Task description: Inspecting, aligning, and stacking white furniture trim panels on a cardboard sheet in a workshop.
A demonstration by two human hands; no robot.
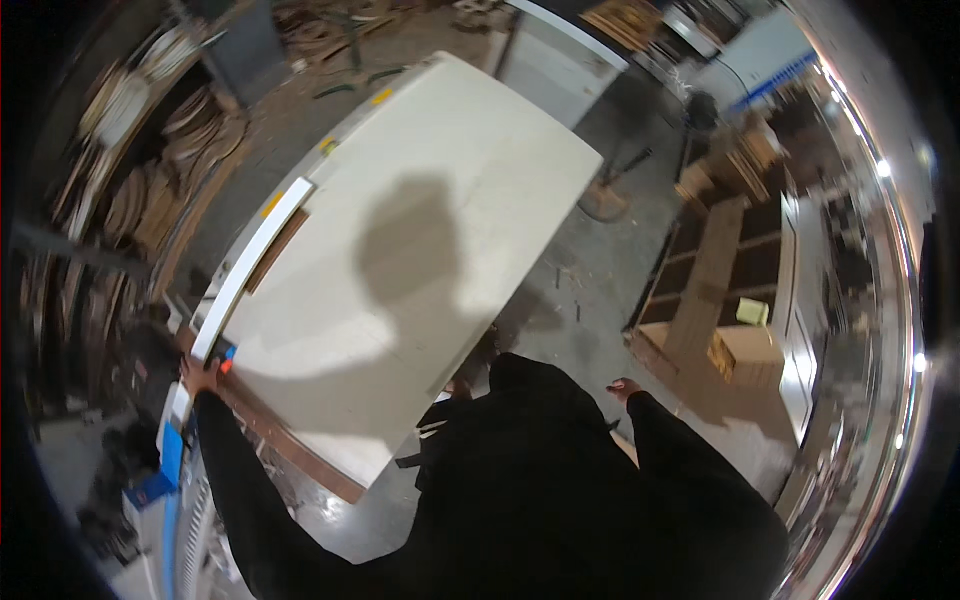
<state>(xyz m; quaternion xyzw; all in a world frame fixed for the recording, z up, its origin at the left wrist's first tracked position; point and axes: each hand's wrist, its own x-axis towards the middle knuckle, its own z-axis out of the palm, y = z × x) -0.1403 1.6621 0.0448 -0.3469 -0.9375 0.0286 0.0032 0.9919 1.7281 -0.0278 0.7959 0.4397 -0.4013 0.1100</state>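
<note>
A long white strip of board [250, 270] lies along the left edge of a large cream-coloured worktable [500, 170]. My left hand [200, 375] is at its near end, with the fingers around the strip. A small orange-red piece [226, 366] and a small blue piece sit just right of those fingers. Beside the strip, a narrow brown wooden piece [277, 250] rests on the tabletop. My right hand [625, 388] hangs apart from the table on the right, over the floor. Its fingers are curled, and whatever they may hold is too small to make out.
A brown wooden edge [300, 462] runs along the table's near side. Right of it stands a wooden cabinet carcass [710, 290] with a light-green item [752, 312] on top. Racks of curved wood offcuts [150, 190] line the left. Blue-edged equipment [172, 460] stands at lower left.
</note>
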